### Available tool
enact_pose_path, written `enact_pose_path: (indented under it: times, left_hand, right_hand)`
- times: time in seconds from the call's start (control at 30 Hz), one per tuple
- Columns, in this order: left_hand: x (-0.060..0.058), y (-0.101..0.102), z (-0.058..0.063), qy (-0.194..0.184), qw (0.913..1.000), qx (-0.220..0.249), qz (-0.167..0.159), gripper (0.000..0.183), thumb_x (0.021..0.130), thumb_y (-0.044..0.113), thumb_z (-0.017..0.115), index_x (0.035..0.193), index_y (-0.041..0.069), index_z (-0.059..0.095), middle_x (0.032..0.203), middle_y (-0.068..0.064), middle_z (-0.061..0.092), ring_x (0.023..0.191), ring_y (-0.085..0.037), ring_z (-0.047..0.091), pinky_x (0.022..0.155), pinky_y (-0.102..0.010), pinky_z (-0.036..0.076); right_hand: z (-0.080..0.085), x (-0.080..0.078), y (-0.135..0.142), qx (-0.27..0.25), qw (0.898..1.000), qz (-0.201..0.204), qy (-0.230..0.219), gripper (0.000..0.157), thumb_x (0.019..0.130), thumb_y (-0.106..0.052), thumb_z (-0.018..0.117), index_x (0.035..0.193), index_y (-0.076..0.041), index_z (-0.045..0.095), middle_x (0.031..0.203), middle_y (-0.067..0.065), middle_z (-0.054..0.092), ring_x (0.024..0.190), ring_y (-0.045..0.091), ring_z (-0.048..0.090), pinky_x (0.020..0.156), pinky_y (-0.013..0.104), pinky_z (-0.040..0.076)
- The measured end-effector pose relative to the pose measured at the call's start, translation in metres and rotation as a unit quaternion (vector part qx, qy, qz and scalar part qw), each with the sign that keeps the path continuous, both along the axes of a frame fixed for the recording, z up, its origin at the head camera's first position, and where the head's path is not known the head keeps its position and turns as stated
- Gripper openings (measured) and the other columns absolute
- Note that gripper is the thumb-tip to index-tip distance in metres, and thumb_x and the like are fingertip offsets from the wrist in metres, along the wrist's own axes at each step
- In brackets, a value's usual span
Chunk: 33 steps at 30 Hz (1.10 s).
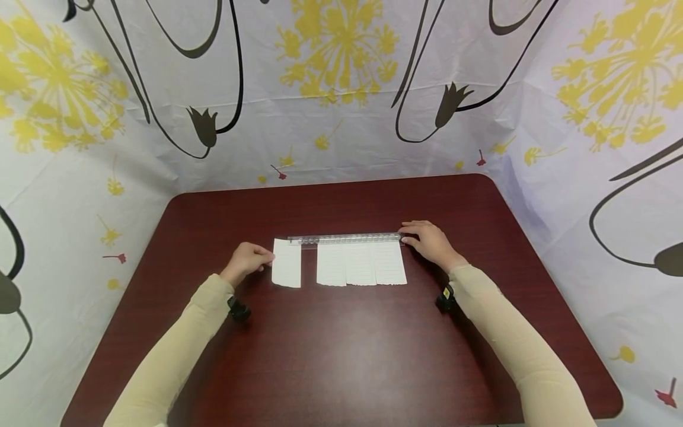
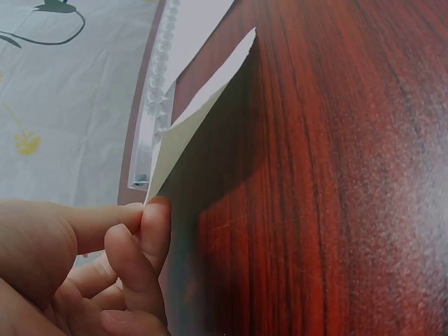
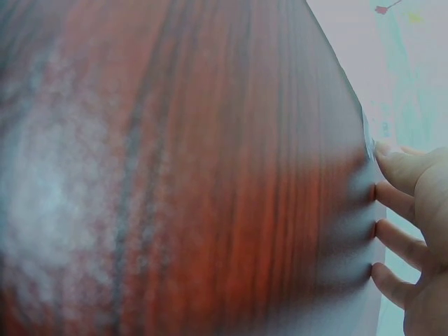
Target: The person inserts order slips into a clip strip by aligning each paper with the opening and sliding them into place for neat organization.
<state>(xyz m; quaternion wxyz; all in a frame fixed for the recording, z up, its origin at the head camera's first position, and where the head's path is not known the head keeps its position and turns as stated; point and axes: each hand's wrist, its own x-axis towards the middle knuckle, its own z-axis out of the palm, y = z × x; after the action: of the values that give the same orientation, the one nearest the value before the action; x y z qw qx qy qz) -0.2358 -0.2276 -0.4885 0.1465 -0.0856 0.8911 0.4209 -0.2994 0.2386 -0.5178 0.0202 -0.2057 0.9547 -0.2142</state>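
Observation:
Near the middle of the table lies a clear plastic rail (image 1: 352,239) with a row of round shapes along it. Three lined white paper slips (image 1: 360,263) hang side by side from its right part. My left hand (image 1: 248,261) pinches the left edge of a separate paper slip (image 1: 286,264), whose top overlaps the rail's left end. In the left wrist view, this slip (image 2: 189,133) bends up off the table between thumb and finger. My right hand (image 1: 430,242) holds the rail's right end, thumb nearer me. The right wrist view shows its other fingertips (image 3: 381,229) spread.
Under everything is a dark red wood-grain table (image 1: 341,356) with rounded corners. A white cloth (image 1: 341,136) with yellow flowers and dark stems surrounds its back and sides. A small black camera sits on each wrist.

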Motion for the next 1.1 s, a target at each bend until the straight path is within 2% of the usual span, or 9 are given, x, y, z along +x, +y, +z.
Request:
enact_pose_path:
  times: [0.47, 0.87, 1.1]
  left_hand:
    - [0.0012, 0.0025, 0.0001, 0.003, 0.9998, -0.017, 0.007, 0.03, 0.093, 0.023, 0.068, 0.107, -0.003, 0.073, 0.092, -0.013, 0.076, 0.067, -0.013, 0.066, 0.068, -0.027, 0.054]
    - [0.0, 0.0003, 0.0007, 0.022, 0.9994, -0.028, 0.001, 0.029, 0.093, 0.023, 0.067, 0.105, -0.003, 0.074, 0.09, -0.014, 0.076, 0.066, -0.012, 0.067, 0.068, -0.028, 0.057]
    - [0.0011, -0.001, 0.0062, 0.039, 0.9986, -0.037, 0.001, 0.028, 0.094, 0.022, 0.065, 0.105, -0.002, 0.074, 0.092, -0.016, 0.077, 0.07, -0.018, 0.072, 0.07, -0.03, 0.057]
  right_hand:
    - [0.0007, 0.0003, -0.0001, -0.004, 1.0, 0.006, 0.006, 0.038, 0.098, -0.025, 0.061, 0.134, -0.012, 0.062, 0.148, 0.013, 0.053, 0.142, 0.037, 0.042, 0.115, 0.057, 0.037]
    - [-0.0024, -0.0016, 0.002, -0.003, 1.0, 0.01, 0.007, 0.038, 0.098, -0.025, 0.062, 0.134, -0.012, 0.063, 0.149, 0.011, 0.053, 0.141, 0.036, 0.042, 0.115, 0.056, 0.037]
    - [-0.0025, -0.0011, 0.0023, -0.005, 1.0, 0.009, 0.006, 0.037, 0.098, -0.025, 0.062, 0.133, -0.012, 0.063, 0.148, 0.011, 0.053, 0.141, 0.036, 0.042, 0.115, 0.056, 0.037]
